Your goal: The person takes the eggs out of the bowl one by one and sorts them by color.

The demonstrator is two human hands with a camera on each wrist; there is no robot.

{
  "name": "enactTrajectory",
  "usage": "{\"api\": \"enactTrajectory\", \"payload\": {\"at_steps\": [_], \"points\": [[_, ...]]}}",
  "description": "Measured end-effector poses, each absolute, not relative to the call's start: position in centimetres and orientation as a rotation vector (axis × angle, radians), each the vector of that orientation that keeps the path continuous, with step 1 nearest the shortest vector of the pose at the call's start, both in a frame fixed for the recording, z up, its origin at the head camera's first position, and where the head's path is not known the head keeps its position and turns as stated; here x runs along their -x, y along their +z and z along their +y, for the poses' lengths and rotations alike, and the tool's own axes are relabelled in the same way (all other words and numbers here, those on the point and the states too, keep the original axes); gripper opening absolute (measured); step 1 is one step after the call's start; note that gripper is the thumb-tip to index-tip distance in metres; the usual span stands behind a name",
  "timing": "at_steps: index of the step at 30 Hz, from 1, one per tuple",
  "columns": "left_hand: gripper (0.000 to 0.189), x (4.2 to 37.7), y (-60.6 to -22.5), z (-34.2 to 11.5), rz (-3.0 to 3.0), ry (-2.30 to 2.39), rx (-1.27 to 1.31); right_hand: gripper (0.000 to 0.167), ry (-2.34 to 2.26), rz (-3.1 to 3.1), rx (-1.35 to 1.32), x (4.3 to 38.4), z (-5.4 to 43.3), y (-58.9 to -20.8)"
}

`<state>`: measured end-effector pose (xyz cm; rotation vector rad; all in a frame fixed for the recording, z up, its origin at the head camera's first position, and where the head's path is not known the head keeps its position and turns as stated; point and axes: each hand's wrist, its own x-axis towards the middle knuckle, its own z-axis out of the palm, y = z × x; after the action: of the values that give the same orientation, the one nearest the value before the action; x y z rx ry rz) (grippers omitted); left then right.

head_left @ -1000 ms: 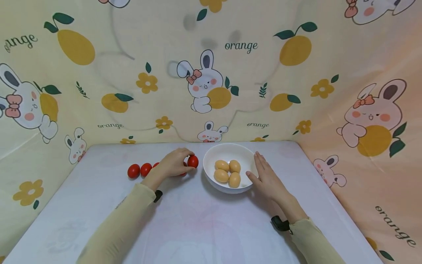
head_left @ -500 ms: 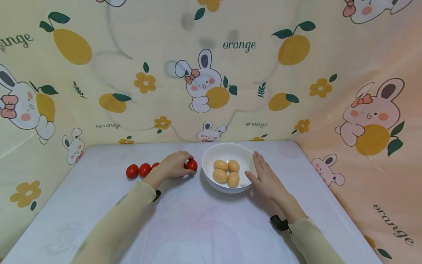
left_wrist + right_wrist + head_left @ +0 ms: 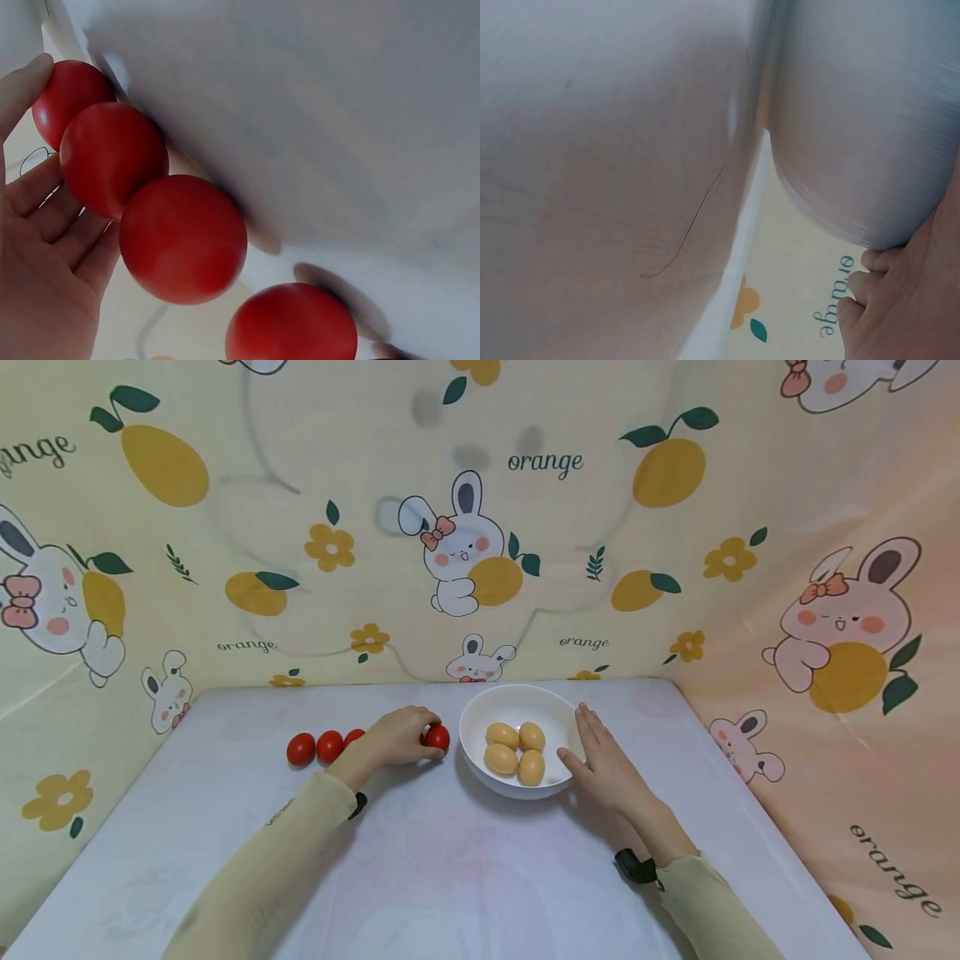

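L hand [image 3: 393, 737], centre of frame, is clamped on the end red egg [image 3: 438, 738], thumb & fingers pinching its sides, prob. so it can't roll. That egg's just left of the white bowl [image 3: 517, 792]; whether it touches the table [image 3: 435, 877] is hard to tell. R hand [image 3: 611, 768], right of centre, has straight fingers vs. bowl's right side, thumb apart, prob. steadying it. 4 tan eggs [image 3: 502, 758] sit in bowl. Other red eggs [image 3: 301, 749] line up mid-left, partly hidden by L hand.
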<state>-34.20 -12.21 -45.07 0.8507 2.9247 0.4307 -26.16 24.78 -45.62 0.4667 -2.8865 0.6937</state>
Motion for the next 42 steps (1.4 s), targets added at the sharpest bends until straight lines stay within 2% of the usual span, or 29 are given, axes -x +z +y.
{"api": "enactTrajectory", "payload": {"at_steps": [16, 22, 30, 42], "points": [[0.063, 33.7, -44.9, -12.3, 2.930, 0.449, -0.805, 0.086, 0.698, -2.904, -0.470, 26.2, 24.9, -45.7], [0.055, 33.2, -44.4, -12.2, 2.972, 0.576, -0.802, 0.084, 0.704, -2.897, -0.475, 26.3, 25.0, -45.8], [0.039, 31.9, -42.9, -11.2, 3.080, 0.825, -0.888, 0.084, 0.702, -2.901, -0.469, 26.3, 24.9, -45.6], [0.035, 31.4, -42.0, -7.9, 3.106, 0.920, -1.132, 0.087, 0.720, -2.910, -0.471, 26.3, 25.0, -45.7]]}}
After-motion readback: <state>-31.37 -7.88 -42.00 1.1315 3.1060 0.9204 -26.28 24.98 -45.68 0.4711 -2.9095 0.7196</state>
